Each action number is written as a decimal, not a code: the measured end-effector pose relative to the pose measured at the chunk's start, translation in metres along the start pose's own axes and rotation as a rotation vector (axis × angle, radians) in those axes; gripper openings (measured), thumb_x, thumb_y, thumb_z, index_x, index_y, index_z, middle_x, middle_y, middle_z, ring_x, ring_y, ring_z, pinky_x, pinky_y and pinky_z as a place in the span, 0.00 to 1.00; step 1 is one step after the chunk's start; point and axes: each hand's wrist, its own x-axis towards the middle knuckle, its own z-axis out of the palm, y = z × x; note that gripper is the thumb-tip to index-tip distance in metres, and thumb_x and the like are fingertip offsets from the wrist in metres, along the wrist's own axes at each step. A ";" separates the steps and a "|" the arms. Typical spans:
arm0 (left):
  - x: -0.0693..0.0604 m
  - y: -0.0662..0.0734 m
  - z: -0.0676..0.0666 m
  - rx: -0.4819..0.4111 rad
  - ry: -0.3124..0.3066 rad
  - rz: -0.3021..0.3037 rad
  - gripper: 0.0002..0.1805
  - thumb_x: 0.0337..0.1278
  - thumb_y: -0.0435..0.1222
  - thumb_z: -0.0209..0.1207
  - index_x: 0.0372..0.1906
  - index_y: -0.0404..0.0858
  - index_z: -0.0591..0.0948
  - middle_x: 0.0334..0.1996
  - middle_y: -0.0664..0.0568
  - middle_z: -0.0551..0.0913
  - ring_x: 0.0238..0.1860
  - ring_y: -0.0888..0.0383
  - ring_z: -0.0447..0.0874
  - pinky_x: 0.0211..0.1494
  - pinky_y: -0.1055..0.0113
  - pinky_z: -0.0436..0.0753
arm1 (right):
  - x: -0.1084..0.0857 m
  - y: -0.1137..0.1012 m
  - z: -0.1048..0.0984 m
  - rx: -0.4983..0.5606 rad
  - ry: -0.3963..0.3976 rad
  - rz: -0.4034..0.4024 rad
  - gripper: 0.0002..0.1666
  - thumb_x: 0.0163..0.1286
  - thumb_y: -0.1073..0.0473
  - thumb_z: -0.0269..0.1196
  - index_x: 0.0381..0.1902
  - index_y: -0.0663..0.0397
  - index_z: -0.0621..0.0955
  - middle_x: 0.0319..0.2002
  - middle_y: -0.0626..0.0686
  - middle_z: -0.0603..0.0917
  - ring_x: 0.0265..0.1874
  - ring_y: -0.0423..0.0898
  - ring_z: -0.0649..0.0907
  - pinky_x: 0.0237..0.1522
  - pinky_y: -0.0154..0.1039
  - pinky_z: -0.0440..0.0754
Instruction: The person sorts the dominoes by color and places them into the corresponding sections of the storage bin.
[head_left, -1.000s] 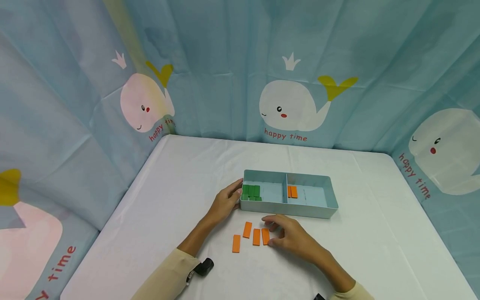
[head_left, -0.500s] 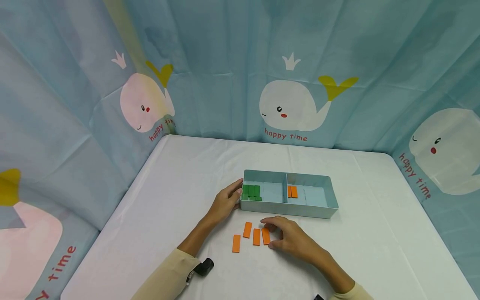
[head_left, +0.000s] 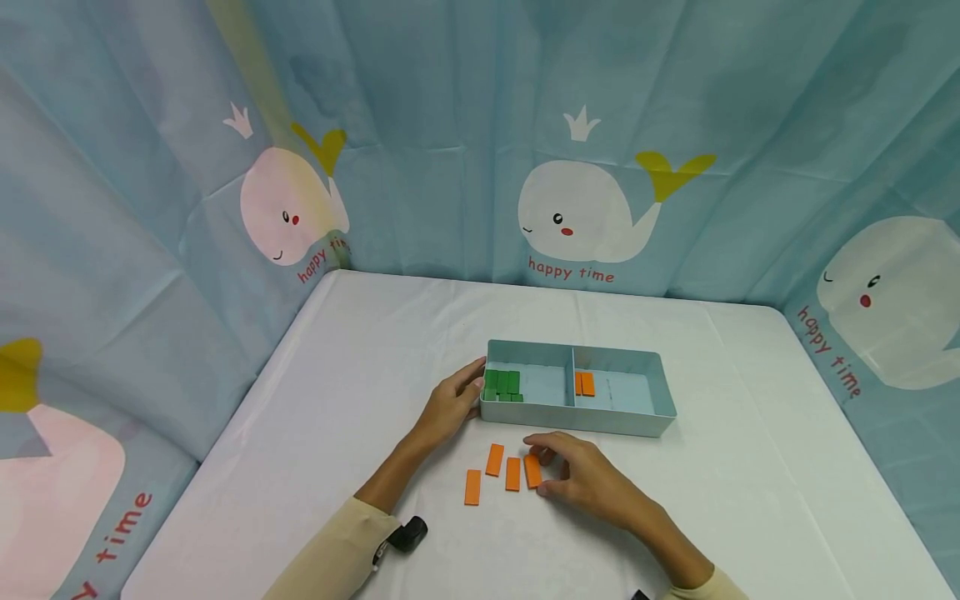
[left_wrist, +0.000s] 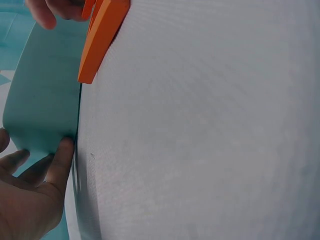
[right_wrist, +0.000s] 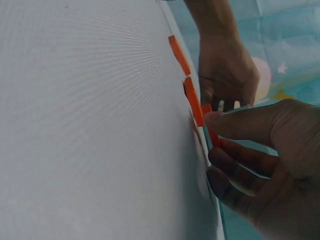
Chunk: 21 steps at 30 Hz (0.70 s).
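My left hand [head_left: 448,407] rests its fingertips against the left end of a blue-green two-compartment box [head_left: 570,417]; the left wrist view shows those fingers [left_wrist: 61,165] touching the end wall. In front of the box, my right hand [head_left: 588,477] pinches an orange tile [head_left: 532,472] by its ends, between thumb and fingers. The right wrist view has the thumb [right_wrist: 245,124] at the near end of the tile, with some fingers partly hidden. Beside it on the cloth lie three other orange tiles: one close by [head_left: 513,474], one farther back [head_left: 494,460] and one leftmost [head_left: 472,487].
Several green tiles [head_left: 504,383] lie at the left end of the box's left compartment. Two orange tiles [head_left: 584,384] lie side by side against the divider [head_left: 574,367] in the right compartment. White cloth [head_left: 360,358] covers the table, with blue whale-print curtains [head_left: 450,208] around it.
The orange tile at my right hand has shifted and turned slightly, now between thumb and fingers. My left hand and the box have stayed in place.
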 end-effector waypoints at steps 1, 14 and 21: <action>0.000 0.000 0.000 -0.002 -0.001 0.002 0.30 0.87 0.44 0.48 0.84 0.44 0.63 0.82 0.45 0.63 0.79 0.43 0.68 0.68 0.47 0.84 | -0.001 -0.001 -0.001 -0.003 0.004 0.004 0.36 0.63 0.63 0.79 0.69 0.49 0.81 0.54 0.43 0.87 0.51 0.44 0.84 0.47 0.35 0.86; 0.000 0.001 0.000 -0.017 -0.019 0.006 0.30 0.88 0.44 0.48 0.85 0.44 0.61 0.83 0.43 0.62 0.79 0.43 0.66 0.69 0.48 0.83 | -0.011 -0.003 -0.020 0.040 0.116 -0.035 0.37 0.63 0.69 0.77 0.69 0.56 0.80 0.57 0.47 0.88 0.51 0.46 0.86 0.47 0.37 0.90; 0.000 0.000 0.000 -0.014 -0.018 0.002 0.30 0.88 0.42 0.47 0.85 0.42 0.60 0.83 0.43 0.62 0.79 0.43 0.67 0.68 0.49 0.84 | -0.016 -0.004 -0.035 0.032 0.177 -0.050 0.36 0.63 0.69 0.77 0.68 0.55 0.80 0.58 0.45 0.87 0.52 0.44 0.86 0.46 0.36 0.90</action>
